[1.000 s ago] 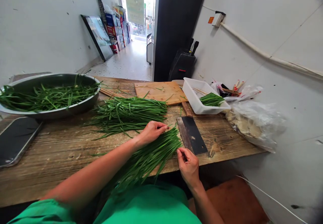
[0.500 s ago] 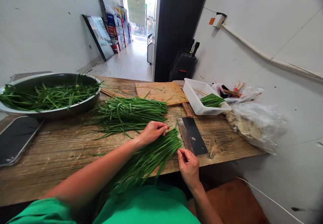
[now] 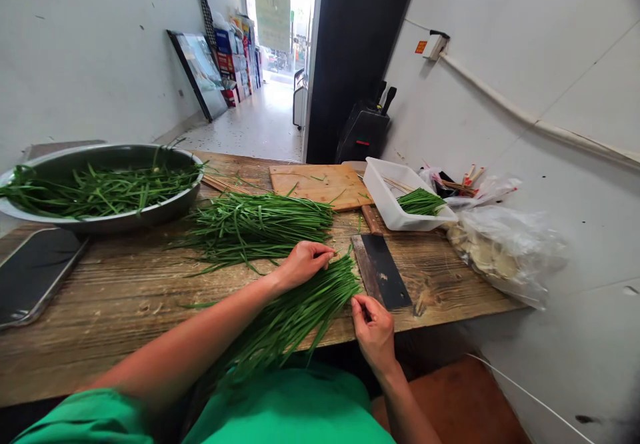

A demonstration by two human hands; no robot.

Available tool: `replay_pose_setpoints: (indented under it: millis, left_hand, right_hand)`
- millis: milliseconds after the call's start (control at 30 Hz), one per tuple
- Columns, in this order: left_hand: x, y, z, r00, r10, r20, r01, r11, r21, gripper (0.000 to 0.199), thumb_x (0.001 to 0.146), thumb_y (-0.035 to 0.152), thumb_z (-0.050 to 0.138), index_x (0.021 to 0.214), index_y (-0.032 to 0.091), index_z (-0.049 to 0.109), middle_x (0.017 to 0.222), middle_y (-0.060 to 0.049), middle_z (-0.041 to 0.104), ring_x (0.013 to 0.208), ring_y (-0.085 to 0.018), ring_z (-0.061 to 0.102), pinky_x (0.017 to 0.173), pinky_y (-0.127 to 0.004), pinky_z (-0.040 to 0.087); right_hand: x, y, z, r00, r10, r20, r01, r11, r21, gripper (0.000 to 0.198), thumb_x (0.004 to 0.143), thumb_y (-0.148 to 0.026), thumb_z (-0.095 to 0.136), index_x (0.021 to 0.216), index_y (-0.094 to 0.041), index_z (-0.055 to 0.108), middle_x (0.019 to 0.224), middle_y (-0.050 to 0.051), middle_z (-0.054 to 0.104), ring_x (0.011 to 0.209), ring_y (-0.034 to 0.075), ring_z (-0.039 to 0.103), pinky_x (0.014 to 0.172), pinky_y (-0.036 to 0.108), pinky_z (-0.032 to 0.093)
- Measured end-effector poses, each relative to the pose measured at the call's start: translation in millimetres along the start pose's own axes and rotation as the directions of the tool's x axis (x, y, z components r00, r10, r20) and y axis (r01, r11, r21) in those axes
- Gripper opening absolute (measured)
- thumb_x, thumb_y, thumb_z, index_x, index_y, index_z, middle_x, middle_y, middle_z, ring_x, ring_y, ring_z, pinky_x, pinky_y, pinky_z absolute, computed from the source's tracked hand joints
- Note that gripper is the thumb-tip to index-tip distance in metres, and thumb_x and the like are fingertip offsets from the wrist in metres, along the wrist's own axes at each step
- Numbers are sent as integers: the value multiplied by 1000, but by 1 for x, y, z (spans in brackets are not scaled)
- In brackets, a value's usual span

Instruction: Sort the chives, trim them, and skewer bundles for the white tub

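Looks like the tidying step: left hand (image 3: 305, 263) and right hand (image 3: 374, 329), both pinched closed (can't tell on what), flank the stem ends of the green bunch (image 3: 311, 301) lying over the table's (image 3: 125, 311) near edge. Next move likely calls for a light touch, stems kept aligned.

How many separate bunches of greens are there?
4: heap in the bowl, pile beyond the left hand, bunch nearest the right hand, bundle in the tub. Others may be hidden.

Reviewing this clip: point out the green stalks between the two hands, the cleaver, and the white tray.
Green stalks (image 3: 306, 307): head view, midway along the bunch.
Cleaver (image 3: 380, 265): head view, on the dark blade.
White tray (image 3: 419, 222): head view, on its near wall.
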State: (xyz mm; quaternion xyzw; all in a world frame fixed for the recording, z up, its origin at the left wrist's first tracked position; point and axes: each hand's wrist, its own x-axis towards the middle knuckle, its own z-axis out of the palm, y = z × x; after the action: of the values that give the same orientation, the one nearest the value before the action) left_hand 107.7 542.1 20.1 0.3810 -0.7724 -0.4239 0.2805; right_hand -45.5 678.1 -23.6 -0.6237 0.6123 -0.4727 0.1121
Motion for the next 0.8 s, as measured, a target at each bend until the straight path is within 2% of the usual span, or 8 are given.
replay_pose_setpoints:
  millis: [300,400,467,533,567,700,733,800]
  left_hand:
    - [1,-4,0,999,49,-1,-49,991,125,30,80,29,45,91,12,67,62,-1,63,54,-10,51,54,-19,38]
    - [1,-3,-4,978,185,100,-203,955,217,26,80,24,46,93,15,66,77,-4,67,68,-12,57,64,-19,41]
    - [1,-1,-10,933,292,211,-342,903,260,25,82,24,45,95,17,66,82,-4,66,74,-12,57,69,-20,41]
    - [2,-1,-18,896,345,280,-417,869,265,25,83,25,44,96,19,65,85,-4,65,77,-12,58,71,-19,40]
    - [3,-1,-23,897,350,269,-419,868,268,25,84,27,44,95,19,65,87,-4,65,78,-12,58,72,-19,41]
    - [8,-4,-39,949,305,85,-314,876,365,27,85,29,42,93,18,65,90,-4,64,83,-13,57,76,-20,40]
    - [9,-6,-40,950,298,87,-308,863,400,26,85,29,42,93,18,65,90,-4,64,82,-13,57,75,-21,40]
    - [10,-10,-40,935,297,196,-355,807,471,23,83,28,47,93,19,65,88,-4,64,81,-13,56,74,-21,40]
  right_hand:
    - [-1,1,0,1000,8,19,-8,1000,4,19,84,-24,44,79,-16,61,69,4,61,57,12,54,54,22,42]
    - [-1,2,0,1000,7,18,-7,1000,1,18,84,-24,45,79,-15,61,70,4,61,59,13,55,55,22,43]
    - [-2,3,0,1000,9,21,-9,1000,-4,18,84,-24,45,79,-15,60,69,4,61,59,13,55,56,23,43]
    - [-3,3,0,1000,8,24,-8,1000,2,17,84,-23,45,80,-15,60,69,3,60,60,13,55,56,23,42]
    - [-3,2,0,1000,5,23,-5,1000,10,17,84,-23,45,80,-15,59,69,3,60,60,13,55,56,23,42]
    - [-9,3,-1,999,-35,1,34,997,62,13,83,-20,47,80,-16,58,70,3,59,61,12,55,57,22,43]
    - [-10,4,-1,999,-50,-7,51,996,72,12,83,-19,47,80,-16,58,70,3,59,62,12,55,58,22,43]
    - [-13,6,-1,996,-81,-24,83,993,78,10,82,-18,48,80,-17,57,71,2,59,63,12,56,59,22,43]
